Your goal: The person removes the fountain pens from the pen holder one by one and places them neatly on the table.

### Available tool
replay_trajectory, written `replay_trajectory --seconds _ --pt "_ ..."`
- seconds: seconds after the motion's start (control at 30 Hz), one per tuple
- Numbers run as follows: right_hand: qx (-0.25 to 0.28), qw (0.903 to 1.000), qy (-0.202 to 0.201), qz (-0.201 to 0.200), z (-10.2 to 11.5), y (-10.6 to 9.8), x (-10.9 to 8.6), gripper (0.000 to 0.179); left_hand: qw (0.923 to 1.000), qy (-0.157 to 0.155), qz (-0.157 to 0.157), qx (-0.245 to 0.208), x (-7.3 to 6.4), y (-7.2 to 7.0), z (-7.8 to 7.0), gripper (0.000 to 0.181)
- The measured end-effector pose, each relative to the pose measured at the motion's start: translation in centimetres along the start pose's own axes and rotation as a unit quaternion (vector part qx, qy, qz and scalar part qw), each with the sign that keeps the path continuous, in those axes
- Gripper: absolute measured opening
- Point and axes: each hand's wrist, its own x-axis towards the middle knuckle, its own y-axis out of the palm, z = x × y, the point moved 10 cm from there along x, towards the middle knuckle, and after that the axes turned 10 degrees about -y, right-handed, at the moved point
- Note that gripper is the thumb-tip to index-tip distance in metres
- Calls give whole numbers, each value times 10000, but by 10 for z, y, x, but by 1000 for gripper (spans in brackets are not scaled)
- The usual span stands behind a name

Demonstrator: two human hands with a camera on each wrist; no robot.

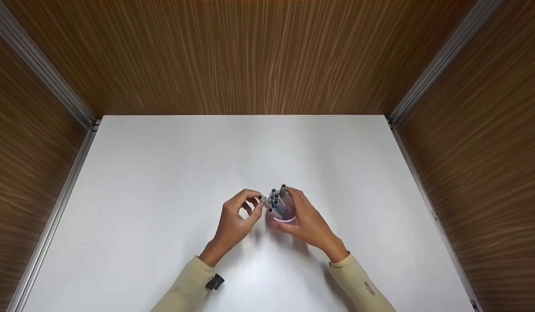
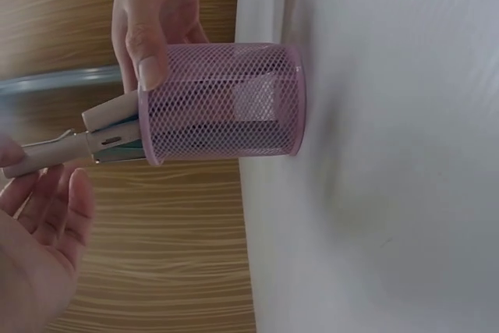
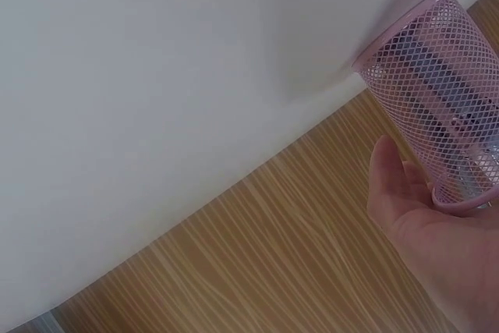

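Note:
A pink mesh pen holder [image 1: 287, 220] stands on the white table, packed with several pens [image 1: 277, 203] whose ends stick up above the rim. My right hand [image 1: 314, 225] holds it from the right near the top, thumb over the rim in the left wrist view. On the other side, my left hand [image 1: 232, 221] pinches the upper end of one pen [image 2: 51, 154] between thumb and fingers. That pen has a pale barrel and a metal clip, and its lower part is hidden among the others. Through the mesh [image 3: 437, 91], dark and bluish pen barrels show in the right wrist view.
The white table [image 1: 163, 164] is enclosed by wood-grain panels [image 1: 241, 56] at the back and both sides. Metal rails [image 1: 55, 82] run along the panel corners. A small black clip-like object [image 1: 215, 282] sits by the left sleeve.

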Motion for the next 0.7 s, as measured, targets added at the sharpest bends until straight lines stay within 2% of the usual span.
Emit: replay_trajectory --seconds 0.13,0.33,0.57,0.7 --pt "-5 10000 83 12 -2 1 -1 103 10000 -23 -64 2 2 -5 -3 19" --pt "47 9999 103 -23 -3 2 -1 103 9994 10 -184 -307 6 -16 -5 22" --pt "70 9998 204 -47 -4 2 -1 103 9983 -56 -212 -545 4 -21 20 25" --pt "156 9994 301 -53 -6 3 -2 102 9974 -28 -232 -688 3 -25 24 26"
